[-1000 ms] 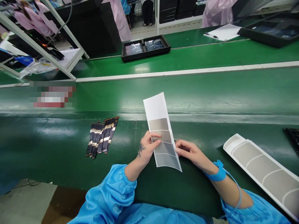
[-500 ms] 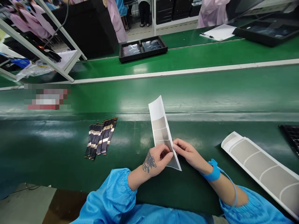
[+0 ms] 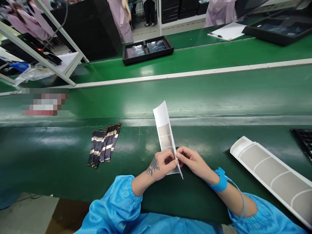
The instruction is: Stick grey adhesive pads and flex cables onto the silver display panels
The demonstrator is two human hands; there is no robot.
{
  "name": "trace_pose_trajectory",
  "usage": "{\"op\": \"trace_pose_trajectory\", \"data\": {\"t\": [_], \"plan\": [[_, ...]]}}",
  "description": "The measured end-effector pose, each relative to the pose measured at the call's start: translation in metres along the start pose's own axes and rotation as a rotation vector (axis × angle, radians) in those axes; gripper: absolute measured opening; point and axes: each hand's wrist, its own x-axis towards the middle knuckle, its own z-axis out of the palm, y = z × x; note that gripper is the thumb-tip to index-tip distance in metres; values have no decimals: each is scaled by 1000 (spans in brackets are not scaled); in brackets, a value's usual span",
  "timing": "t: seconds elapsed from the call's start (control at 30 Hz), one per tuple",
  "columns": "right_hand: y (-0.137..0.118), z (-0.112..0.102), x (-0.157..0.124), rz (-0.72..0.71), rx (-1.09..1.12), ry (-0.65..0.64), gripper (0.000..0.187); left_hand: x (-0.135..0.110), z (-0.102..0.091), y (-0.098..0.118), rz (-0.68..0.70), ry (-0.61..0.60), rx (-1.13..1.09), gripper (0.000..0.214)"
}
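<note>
A narrow white backing strip (image 3: 163, 127) carrying grey rectangular stickers stands tilted on edge above the green bench (image 3: 195, 97). My left hand (image 3: 162, 165), tattooed at the wrist, pinches its lower part from the left. Fingers of my right hand (image 3: 192, 161) pinch the same spot from the right, touching the left fingertips. A blue strap circles my right wrist (image 3: 220, 184). Both sleeves are blue.
A fanned pile of dark flex strips (image 3: 103, 144) lies left of my hands. A longer sheet of grey stickers (image 3: 273, 175) lies at the right, with a black tray corner (image 3: 303, 139) beyond it. Across the belt sit a black tray (image 3: 147, 49) and a clipboard (image 3: 225, 31).
The strip has turned from nearly flat and facing me to edge-on. My left hand slid down it and both hands closed together on its lower end.
</note>
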Motion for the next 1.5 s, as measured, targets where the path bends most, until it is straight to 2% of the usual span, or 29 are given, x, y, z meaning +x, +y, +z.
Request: {"op": "trace_pose_trajectory", "data": {"t": [0.37,0.5,0.87,1.13,1.5], "plan": [[1,-11,-3,70,-103,-66,48,3,-1,1,67,-1,80,23],[5,-11,-2,47,-93,-87,48,3,-2,-1,44,-18,62,23],[2,-10,-1,106,-50,-94,54,2,-4,-5,-39,-75,-52,17],[3,-10,-1,62,-128,-88,52,2,-4,-5,1,-32,62,25],[3,-15,-1,111,-93,-146,51,3,-6,-6,-94,-121,-161,39]]}}
